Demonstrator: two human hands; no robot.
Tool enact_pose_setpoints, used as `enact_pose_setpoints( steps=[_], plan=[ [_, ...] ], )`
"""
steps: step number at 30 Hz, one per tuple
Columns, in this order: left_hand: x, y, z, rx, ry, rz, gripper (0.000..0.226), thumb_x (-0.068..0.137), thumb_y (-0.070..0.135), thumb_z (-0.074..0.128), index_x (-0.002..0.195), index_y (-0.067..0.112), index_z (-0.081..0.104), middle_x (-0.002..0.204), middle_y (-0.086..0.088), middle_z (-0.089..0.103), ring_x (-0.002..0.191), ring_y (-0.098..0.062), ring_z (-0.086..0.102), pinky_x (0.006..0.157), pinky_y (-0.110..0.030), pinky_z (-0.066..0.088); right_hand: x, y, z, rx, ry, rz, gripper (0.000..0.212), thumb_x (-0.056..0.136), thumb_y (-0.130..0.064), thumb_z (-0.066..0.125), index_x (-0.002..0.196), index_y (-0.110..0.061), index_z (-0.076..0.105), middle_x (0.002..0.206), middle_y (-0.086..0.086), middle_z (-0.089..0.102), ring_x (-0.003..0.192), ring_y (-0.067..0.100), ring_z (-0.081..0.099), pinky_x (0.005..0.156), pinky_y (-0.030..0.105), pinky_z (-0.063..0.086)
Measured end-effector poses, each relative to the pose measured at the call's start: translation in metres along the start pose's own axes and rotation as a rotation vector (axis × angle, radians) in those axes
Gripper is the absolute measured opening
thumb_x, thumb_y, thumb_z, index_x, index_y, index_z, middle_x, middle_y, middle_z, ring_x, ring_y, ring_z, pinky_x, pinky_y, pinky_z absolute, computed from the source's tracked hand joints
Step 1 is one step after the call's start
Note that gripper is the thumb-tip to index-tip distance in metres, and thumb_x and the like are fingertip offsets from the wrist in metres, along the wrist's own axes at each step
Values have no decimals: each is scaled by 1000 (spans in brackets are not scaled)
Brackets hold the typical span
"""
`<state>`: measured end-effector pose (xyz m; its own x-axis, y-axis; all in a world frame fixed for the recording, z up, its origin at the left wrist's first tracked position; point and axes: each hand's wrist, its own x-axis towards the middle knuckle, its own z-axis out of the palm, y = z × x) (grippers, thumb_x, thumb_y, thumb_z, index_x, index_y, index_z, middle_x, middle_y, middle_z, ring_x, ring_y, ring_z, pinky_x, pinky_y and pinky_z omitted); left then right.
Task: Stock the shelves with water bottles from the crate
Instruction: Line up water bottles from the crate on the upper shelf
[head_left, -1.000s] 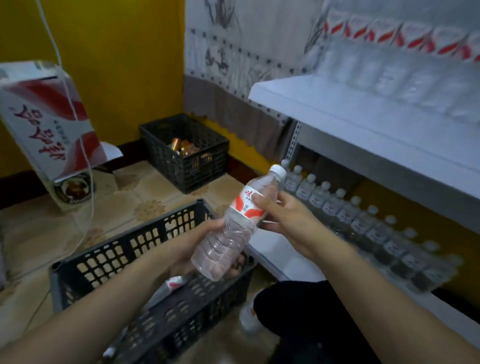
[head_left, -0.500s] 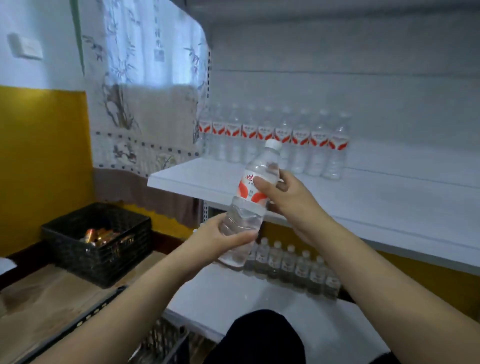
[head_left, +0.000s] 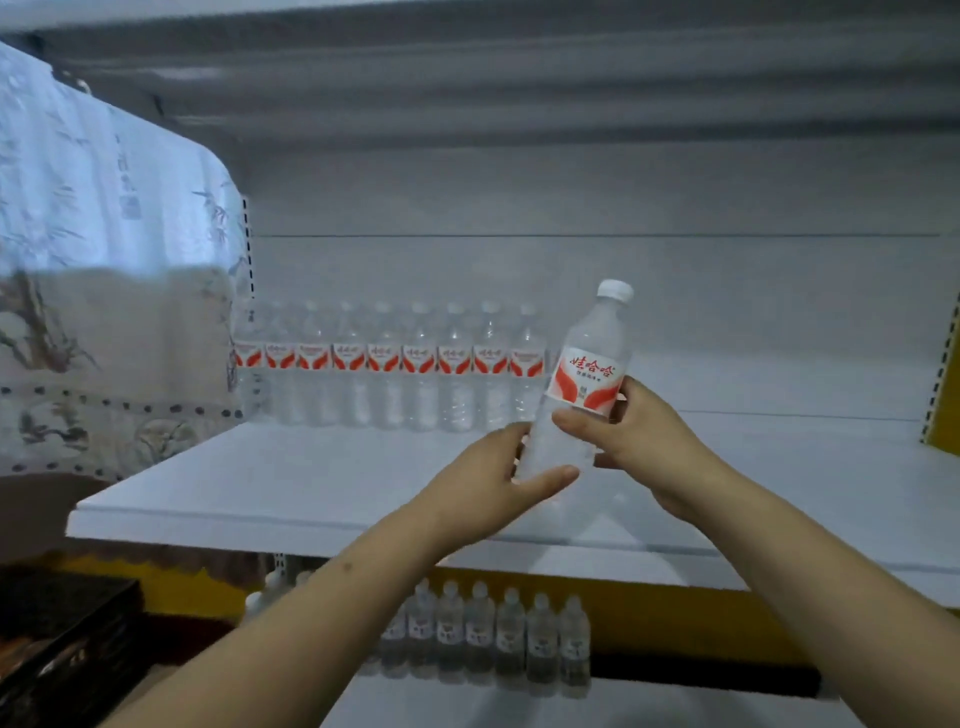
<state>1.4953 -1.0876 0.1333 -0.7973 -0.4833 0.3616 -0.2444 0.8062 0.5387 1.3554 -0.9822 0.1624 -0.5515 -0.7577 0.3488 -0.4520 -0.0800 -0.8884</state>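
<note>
Water bottle (head_left: 582, 384): clear plastic, white cap, red-and-white label; held in the air above the middle shelf (head_left: 291, 488), roughly over its front half, cap leaning a little to the right. Not yet touching the shelf.

Right hand (head_left: 649, 447): fingers and thumb wrapped round the bottle at the lower edge of the label.

Left hand (head_left: 493, 478): curled round the bottle's lower body, thumb across the front.

Row of bottles (head_left: 384, 364): same label, standing upright in one line along the shelf's back edge, starting at the left rear corner; the right end of the line sits just left of the held bottle, behind it. The back edge to the right of that is bare.

Lower shelf (head_left: 597, 706): a second line of small bottles (head_left: 493, 634) at its back edge.

Dark crate (head_left: 57, 639): partly visible at lower left.

Step in hand, as judged: carrying one bottle to the shelf. Next move calls for reaching to the back edge, setting the base flat just beside the row's right end, label forward, without knocking its neighbour.
</note>
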Motion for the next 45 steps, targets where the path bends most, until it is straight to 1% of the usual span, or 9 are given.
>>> enact_pose_setpoints(
  steps=[3,8,13,21,27,34,38,41,45],
  plan=[
    [41,-21,7,332,-28,14,75,89,70,41,152,33,23,153,3,35,135,-18,40,107,-37,40,35,18,-23,-160,111,-34,61,78,-32,79,129,-26,46,113,-12,60,102,12,59,87,31,51],
    [112,-67,21,467,-8,-47,67,97,57,41,154,37,14,162,-4,13,147,-33,16,115,-49,29,95,65,-38,-285,133,-1,64,75,-27,83,127,-21,46,111,-8,61,102,15,60,77,23,43],
    [188,-99,36,706,3,-52,66,101,52,35,154,41,-2,161,-5,-24,145,-44,-19,115,-62,16,165,100,-28,-282,182,58,68,75,-27,83,131,-15,45,119,1,61,103,20,59,85,32,46],
    [215,-154,71,786,151,47,84,97,43,48,151,43,-16,153,1,-41,136,-43,-39,116,-63,8,238,136,-5,-241,177,24,70,81,-25,78,140,-17,42,129,1,59,110,19,56,92,33,45],
    [218,-157,73,725,197,58,81,97,38,50,152,45,-10,155,3,-37,137,-39,-40,117,-61,3,258,136,3,-536,200,57,59,82,-38,75,128,-9,55,127,9,63,116,28,59,92,30,43],
    [219,-159,74,696,206,55,82,95,39,52,152,45,-6,157,3,-35,138,-40,-38,117,-58,11,256,138,17,-484,231,16,51,84,-32,75,123,-6,57,123,10,65,113,27,61,84,24,41],
    [217,-147,67,704,89,-14,87,95,43,54,152,42,-12,156,1,-35,139,-41,-36,117,-59,10,252,130,12,-656,82,135,44,84,-41,72,116,-13,62,115,6,67,95,20,63,74,19,42],
    [209,-124,45,650,-36,-59,83,97,41,52,155,34,-7,162,-3,-20,148,-38,-15,117,-55,19,234,106,3,-864,77,236,29,85,-41,69,93,-16,56,92,3,62,79,18,55,66,25,42],
    [174,-102,12,573,58,-53,74,97,39,50,156,26,8,163,-8,12,149,-30,14,114,-49,30,204,69,12,-895,190,95,34,92,-44,57,101,-12,64,96,5,64,89,24,62,69,28,45]
  ],
)
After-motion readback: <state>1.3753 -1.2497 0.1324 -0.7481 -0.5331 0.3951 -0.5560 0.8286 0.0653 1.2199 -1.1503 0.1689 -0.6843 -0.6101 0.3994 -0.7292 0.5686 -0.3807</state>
